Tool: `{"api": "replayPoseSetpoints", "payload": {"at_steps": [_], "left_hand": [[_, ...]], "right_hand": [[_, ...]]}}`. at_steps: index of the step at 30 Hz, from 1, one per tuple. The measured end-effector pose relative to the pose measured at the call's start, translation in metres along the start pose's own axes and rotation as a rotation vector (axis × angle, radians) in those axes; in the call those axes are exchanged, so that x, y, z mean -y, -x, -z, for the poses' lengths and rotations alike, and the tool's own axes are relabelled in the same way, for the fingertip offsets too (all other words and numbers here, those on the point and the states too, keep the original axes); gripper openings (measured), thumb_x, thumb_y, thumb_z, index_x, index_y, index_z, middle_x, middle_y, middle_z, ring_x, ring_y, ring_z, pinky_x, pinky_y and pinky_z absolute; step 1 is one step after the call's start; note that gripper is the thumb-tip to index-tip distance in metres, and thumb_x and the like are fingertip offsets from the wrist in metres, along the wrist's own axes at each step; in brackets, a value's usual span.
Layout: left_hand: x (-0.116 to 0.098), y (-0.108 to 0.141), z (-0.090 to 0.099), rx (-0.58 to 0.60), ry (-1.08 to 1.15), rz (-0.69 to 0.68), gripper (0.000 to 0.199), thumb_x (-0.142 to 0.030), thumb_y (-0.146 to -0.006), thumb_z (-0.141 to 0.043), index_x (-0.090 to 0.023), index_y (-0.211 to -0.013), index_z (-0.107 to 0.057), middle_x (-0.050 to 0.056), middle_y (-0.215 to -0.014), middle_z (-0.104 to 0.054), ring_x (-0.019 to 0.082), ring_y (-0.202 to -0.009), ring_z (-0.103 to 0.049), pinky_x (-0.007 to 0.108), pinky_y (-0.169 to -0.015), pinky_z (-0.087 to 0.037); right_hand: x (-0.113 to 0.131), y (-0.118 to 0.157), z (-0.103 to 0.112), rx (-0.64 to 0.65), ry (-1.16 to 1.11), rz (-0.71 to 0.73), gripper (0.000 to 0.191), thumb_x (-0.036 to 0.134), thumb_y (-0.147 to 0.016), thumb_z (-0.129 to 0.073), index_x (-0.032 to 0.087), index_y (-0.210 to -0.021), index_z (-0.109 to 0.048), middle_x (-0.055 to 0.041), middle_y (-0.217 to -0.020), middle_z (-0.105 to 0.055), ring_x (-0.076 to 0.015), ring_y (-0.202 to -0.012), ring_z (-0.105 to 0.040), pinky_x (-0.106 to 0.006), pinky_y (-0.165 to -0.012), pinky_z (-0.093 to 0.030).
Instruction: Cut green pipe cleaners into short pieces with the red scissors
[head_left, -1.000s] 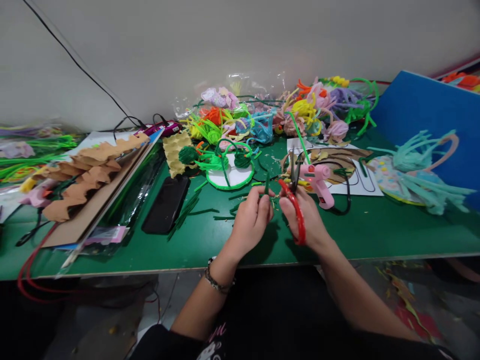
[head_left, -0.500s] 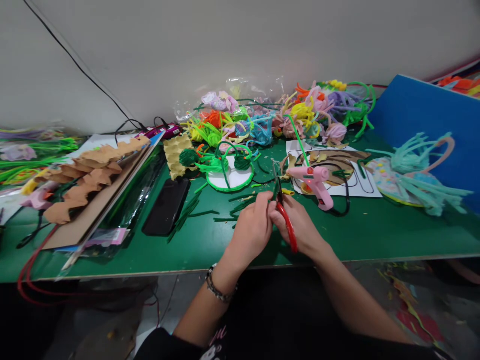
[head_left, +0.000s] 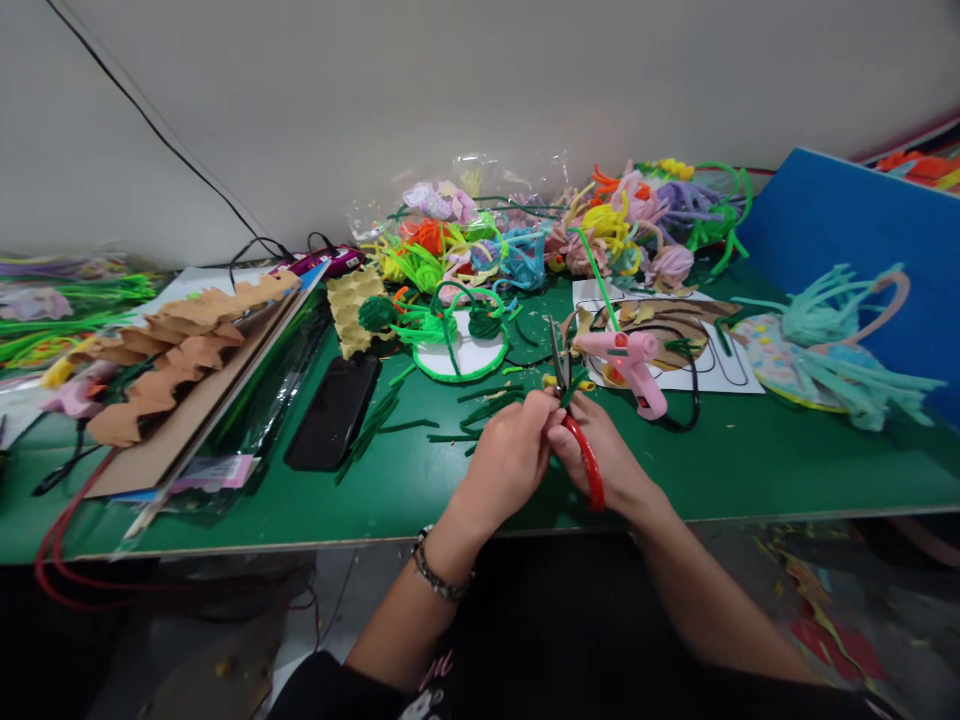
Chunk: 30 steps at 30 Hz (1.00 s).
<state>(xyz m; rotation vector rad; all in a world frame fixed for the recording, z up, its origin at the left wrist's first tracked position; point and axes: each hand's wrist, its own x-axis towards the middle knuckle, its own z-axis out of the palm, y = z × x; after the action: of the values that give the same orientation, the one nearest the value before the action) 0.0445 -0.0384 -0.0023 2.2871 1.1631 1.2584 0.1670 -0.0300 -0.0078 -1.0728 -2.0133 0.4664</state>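
In the head view, the left hand (head_left: 506, 460) was closed, its fingertips pinching a short dark green fuzzy stem (head_left: 576, 384) at the scissors' blades. The right hand (head_left: 611, 455) was gripping the red-handled scissors (head_left: 588, 465), with the blades pointing up and away from the body. The two hands were close together above the near part of the green tabletop (head_left: 712, 465), and the stem stuck out past the blades toward the right.

Just beyond the right hand lay a pink glue gun (head_left: 626, 350), partly over a white sheet (head_left: 724, 380) with brown shapes on it. Cut dark green pieces (head_left: 371, 425) lay beside a black phone (head_left: 334, 412), left of the hands, and more loose pieces (head_left: 491, 405) lay just beyond the left hand. Farther back, a white disc (head_left: 480, 358) edged in bright green carried green tufts, in front of a pile of colorful fuzzy stems (head_left: 525, 255). On the right, a teal tufted piece (head_left: 825, 315) rested near a blue board (head_left: 832, 220). Brown jagged cardboard strips (head_left: 161, 380) lay at the left.
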Motion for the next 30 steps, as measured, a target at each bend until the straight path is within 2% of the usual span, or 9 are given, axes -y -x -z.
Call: {"api": "replayPoseSetpoints", "payload": {"at_steps": [6,11,15,18,21,26,30], "left_hand": [[-0.007,-0.001,-0.001,0.000,0.394,0.196,0.016,-0.029,-0.087,-0.034,-0.020,-0.074,-0.037,-0.008,-0.047,-0.039,0.006,-0.040,-0.039,0.017,-0.043,-0.030],[-0.012,0.001,-0.012,-0.118,0.638,0.331,0.020,-0.036,-0.087,-0.032,-0.020,-0.076,-0.036,-0.010,-0.042,-0.035,0.006,-0.035,-0.034,0.017,-0.039,-0.028],[-0.013,0.000,-0.014,-0.162,0.546,0.303,0.019,-0.032,-0.086,-0.034,-0.020,-0.072,-0.035,-0.009,-0.046,-0.037,0.005,-0.038,-0.035,0.017,-0.040,-0.027],[-0.013,-0.002,-0.011,-0.131,0.424,0.259,0.017,-0.028,-0.085,-0.036,-0.019,-0.071,-0.036,-0.008,-0.049,-0.038,0.005,-0.041,-0.037,0.017,-0.041,-0.027],[-0.013,-0.003,-0.009,-0.101,0.392,0.270,0.017,-0.028,-0.085,-0.035,-0.020,-0.070,-0.035,-0.008,-0.048,-0.035,0.006,-0.040,-0.035,0.017,-0.041,-0.025],[-0.013,-0.002,-0.007,-0.025,0.370,0.296,0.017,-0.029,-0.086,-0.034,-0.020,-0.071,-0.035,-0.009,-0.046,-0.033,0.006,-0.040,-0.034,0.018,-0.042,-0.024],[-0.013,-0.002,-0.005,0.026,0.385,0.304,0.017,-0.030,-0.086,-0.034,-0.020,-0.072,-0.034,-0.009,-0.046,-0.034,0.006,-0.039,-0.033,0.019,-0.043,-0.025]], "right_hand": [[0.000,0.002,0.002,-0.028,0.049,0.003,0.057,0.066,-0.078,-0.015,0.019,-0.066,-0.045,-0.0030,-0.062,-0.047,-0.0142,-0.054,-0.044,-0.027,-0.049,-0.036],[0.000,0.001,-0.001,-0.100,0.014,0.030,0.056,0.064,-0.080,-0.014,0.020,-0.064,-0.045,-0.0042,-0.065,-0.050,-0.0155,-0.059,-0.048,-0.028,-0.052,-0.038],[0.001,0.001,-0.001,-0.099,0.002,0.004,0.056,0.064,-0.079,-0.016,0.019,-0.067,-0.047,-0.0049,-0.065,-0.051,-0.0162,-0.059,-0.049,-0.029,-0.053,-0.039],[0.002,0.002,-0.001,-0.061,0.005,-0.058,0.058,0.066,-0.078,-0.016,0.018,-0.069,-0.047,-0.0044,-0.063,-0.051,-0.0166,-0.058,-0.049,-0.029,-0.052,-0.039],[0.002,0.003,0.000,-0.066,0.014,-0.078,0.058,0.067,-0.078,-0.015,0.018,-0.071,-0.047,-0.0041,-0.063,-0.050,-0.0172,-0.060,-0.051,-0.029,-0.053,-0.040],[0.001,0.003,0.001,-0.067,0.118,-0.054,0.060,0.064,-0.079,-0.013,0.017,-0.072,-0.048,-0.0053,-0.064,-0.052,-0.0173,-0.059,-0.051,-0.027,-0.051,-0.038],[0.001,0.002,0.002,-0.089,0.173,-0.016,0.062,0.064,-0.080,-0.010,0.017,-0.067,-0.049,-0.0048,-0.058,-0.051,-0.0149,-0.050,-0.048,-0.025,-0.046,-0.034]]}}
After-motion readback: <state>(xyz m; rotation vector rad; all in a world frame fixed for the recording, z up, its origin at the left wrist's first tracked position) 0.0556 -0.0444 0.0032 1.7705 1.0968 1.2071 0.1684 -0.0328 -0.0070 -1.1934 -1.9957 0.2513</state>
